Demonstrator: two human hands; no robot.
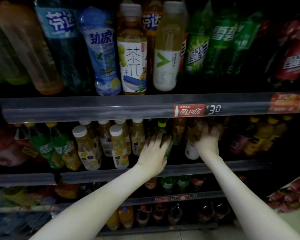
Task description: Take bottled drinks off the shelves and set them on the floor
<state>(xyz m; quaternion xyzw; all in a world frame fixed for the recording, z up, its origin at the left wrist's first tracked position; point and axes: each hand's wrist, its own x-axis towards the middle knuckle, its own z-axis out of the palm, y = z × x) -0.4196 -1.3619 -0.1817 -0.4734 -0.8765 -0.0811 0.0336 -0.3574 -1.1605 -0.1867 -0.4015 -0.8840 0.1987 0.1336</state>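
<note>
Two bare forearms reach up from the bottom edge of view toward the middle shelf (pixel 111 175). Left hand (pixel 153 153) sits at that shelf's front edge, fingers (pixel 151 138) spread and curled round a dark-green plastic bottle w/ yellow-green cap (pixel 162 131), palm on its near side; looks like a wrap grip, but motion blur means I can't tell if it's fully closed. Right hand (pixel 208 141) is deeper in, near the middle of the same shelf, fingers (pixel 213 131) blurred, partly spread over a pale amber tea bottle w/ white lower label (pixel 192 144); touching it for sure, full closure not clear.

Just left of the left hand: white-capped juice bottles w/ fruit-print labels (pixel 118 146), standing in rows. Further toward the shelf's left end, green-label bottles w/ yellow caps (pixel 47 146).

Progress, as judged: early. Floor (pixel 291 222) shows only as a pale patch at the bottom right corner, no bottles visible on it. Top shelf (pixel 93 108) is packed, incl. a tall clear tea bottle w/ white cap and illustrated label (pixel 132 54). Lower shelves are also stocked, though dim. A gap at the middle shelf's front edge btwn the hands may mean some already went. Both bottles in hand are not yet off the shelf; nearly all stock is left.
</note>
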